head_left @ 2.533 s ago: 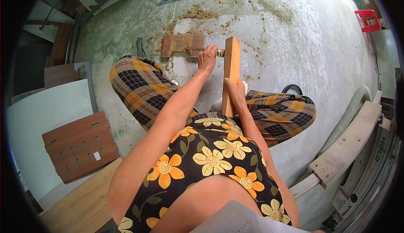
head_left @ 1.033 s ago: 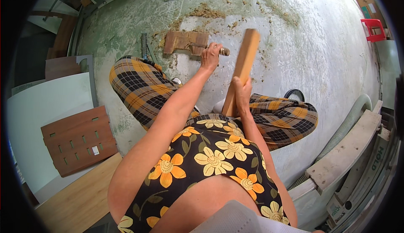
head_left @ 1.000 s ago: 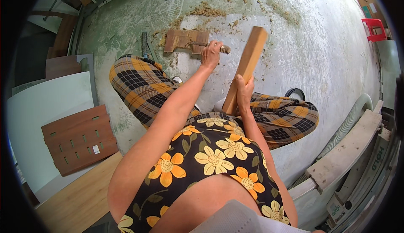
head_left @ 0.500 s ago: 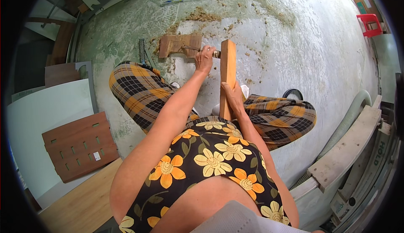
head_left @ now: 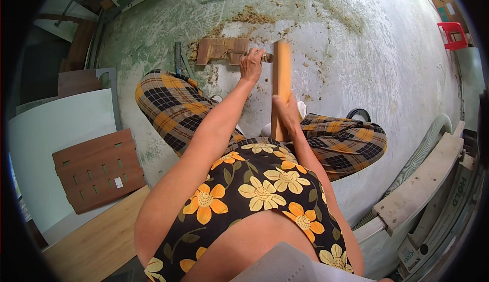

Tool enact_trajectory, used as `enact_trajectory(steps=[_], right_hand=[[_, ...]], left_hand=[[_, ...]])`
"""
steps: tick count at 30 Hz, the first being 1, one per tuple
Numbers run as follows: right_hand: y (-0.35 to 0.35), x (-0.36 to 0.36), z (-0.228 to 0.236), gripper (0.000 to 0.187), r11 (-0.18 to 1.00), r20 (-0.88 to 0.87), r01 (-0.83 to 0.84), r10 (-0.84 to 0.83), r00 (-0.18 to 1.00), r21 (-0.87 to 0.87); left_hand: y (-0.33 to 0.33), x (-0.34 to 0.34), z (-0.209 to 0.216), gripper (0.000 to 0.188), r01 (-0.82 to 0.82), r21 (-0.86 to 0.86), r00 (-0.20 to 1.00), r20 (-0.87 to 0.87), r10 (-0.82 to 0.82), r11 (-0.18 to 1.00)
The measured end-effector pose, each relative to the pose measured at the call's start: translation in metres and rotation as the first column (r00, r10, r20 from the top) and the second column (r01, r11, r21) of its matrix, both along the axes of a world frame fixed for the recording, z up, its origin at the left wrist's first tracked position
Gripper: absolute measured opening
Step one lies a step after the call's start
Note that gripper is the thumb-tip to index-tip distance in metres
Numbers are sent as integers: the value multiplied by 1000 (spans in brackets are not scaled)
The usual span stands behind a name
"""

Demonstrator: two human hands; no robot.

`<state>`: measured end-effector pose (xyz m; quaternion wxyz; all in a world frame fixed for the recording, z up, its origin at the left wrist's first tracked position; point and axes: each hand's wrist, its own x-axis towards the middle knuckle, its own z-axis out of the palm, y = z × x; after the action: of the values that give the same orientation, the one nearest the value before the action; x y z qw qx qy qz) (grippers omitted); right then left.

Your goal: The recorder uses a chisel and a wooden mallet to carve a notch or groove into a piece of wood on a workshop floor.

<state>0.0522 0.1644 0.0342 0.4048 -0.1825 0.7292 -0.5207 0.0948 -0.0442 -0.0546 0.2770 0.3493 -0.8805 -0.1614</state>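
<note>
Wooden stick (head_left: pixel 280 78) in right hand (head_left: pixel 286 116), left hand (head_left: pixel 251 64) gripping chisel (head_left: pixel 266 57)

The scene is bright, lit by soft daylight. The pale floor (head_left: pixel 356 52) shines most at the far right, where it looks almost washed out. The far left corner is dim and dark. Shadows are soft and small, sitting close under the legs (head_left: pixel 173 109). The stick (head_left: pixel 281 78) looks smeared and blurry, as its top edge is not sharp. The rest of the middle is clear and sharp. The picture is round like a fishbowl, with black all around the rim. Straight things bend near the edges, like the plank (head_left: pixel 417 185) on the near right. A thin coloured fringe shows at the left rim
</note>
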Motion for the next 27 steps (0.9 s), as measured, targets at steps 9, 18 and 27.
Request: enact_trajectory(steps=[9,18,27], right_hand=[[-2,-7,-1,42,997,-51,70,-71,996,-30],[-3,5,0,47,998,-93,0,-5,996,-62],[-5,6,-26,46,996,-202,-74,61,978,-57]], left_hand=[[-4,5,-3,31,-17,-7,1000,22,17,1000],[-9,4,-3,28,-53,12,997,53,52,999],[-7,6,-2,26,-70,9,996,51,70,997]])
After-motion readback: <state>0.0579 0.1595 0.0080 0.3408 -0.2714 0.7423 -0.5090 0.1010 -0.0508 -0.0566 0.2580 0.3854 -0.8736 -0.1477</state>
